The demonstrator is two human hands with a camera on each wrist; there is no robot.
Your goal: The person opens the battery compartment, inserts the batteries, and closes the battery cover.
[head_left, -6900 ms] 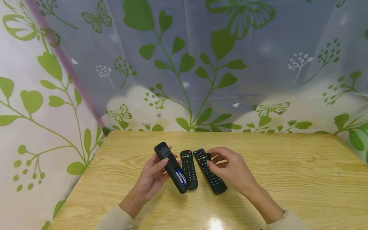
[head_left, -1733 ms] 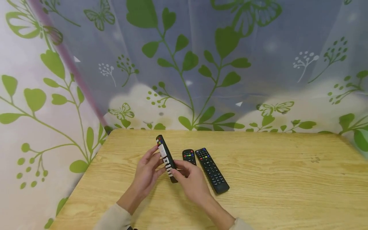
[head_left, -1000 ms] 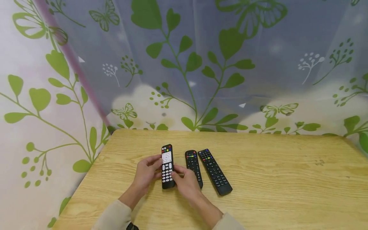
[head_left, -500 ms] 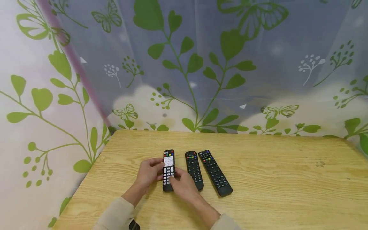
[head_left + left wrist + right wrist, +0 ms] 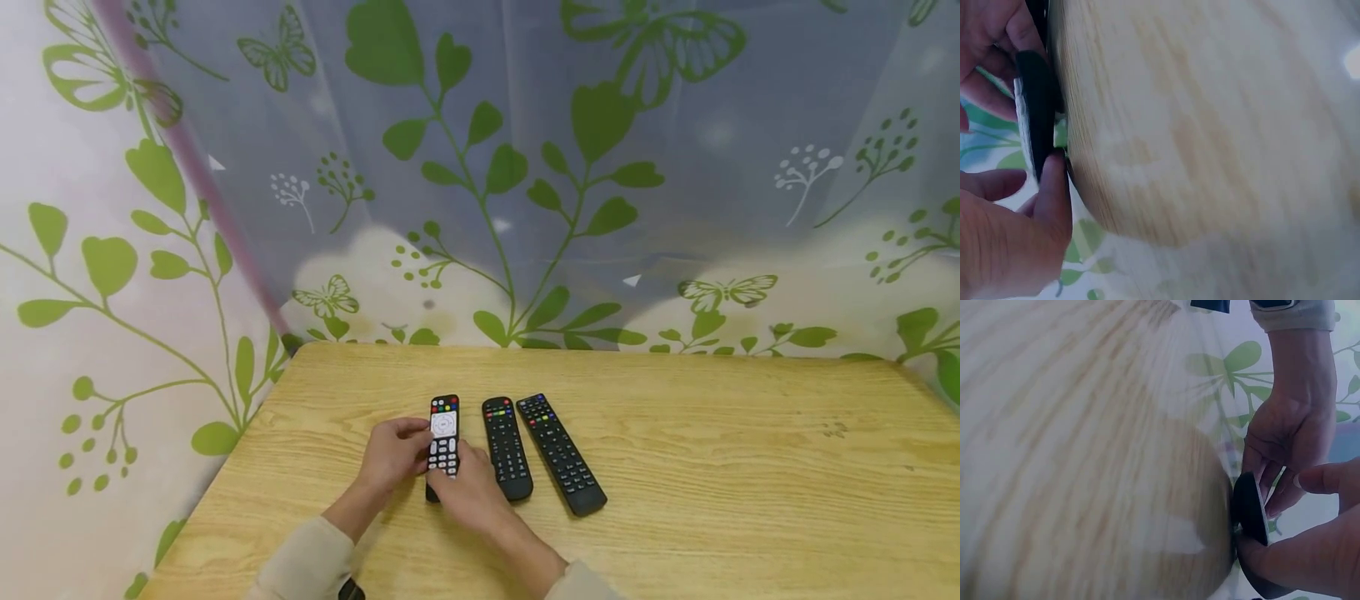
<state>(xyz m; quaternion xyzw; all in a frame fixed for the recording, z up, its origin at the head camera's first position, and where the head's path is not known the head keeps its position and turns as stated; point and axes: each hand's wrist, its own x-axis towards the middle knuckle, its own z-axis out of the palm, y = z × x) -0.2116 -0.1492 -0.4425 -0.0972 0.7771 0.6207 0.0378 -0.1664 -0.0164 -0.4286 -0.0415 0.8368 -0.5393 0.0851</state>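
A black remote control [image 5: 444, 425] with white buttons lies face up, low over the wooden table, between both hands. My left hand [image 5: 390, 457] holds its left edge, with thumb and fingertips at the side near the white pad. Its lower right part is gripped by my right hand [image 5: 472, 493], whose thumb lies across the lower buttons. Seen edge-on in the left wrist view, the remote control [image 5: 1040, 112] has its dark back towards the tabletop. In the right wrist view the right hand [image 5: 1310, 556] pinches one end of it. The battery compartment on its back is hidden.
Two more black remote controls lie face up on the table [image 5: 750, 467]: a rounded one [image 5: 507, 450] just right of the right hand and a longer, slanted one [image 5: 562, 454] beyond it. A patterned cloth [image 5: 480, 208] hangs behind the table's back edge.
Earlier the remote was back up, batteries showing, with a small black piece in the right hand. It has since been turned face up and lowered; the right thumb has slid across its lower buttons.
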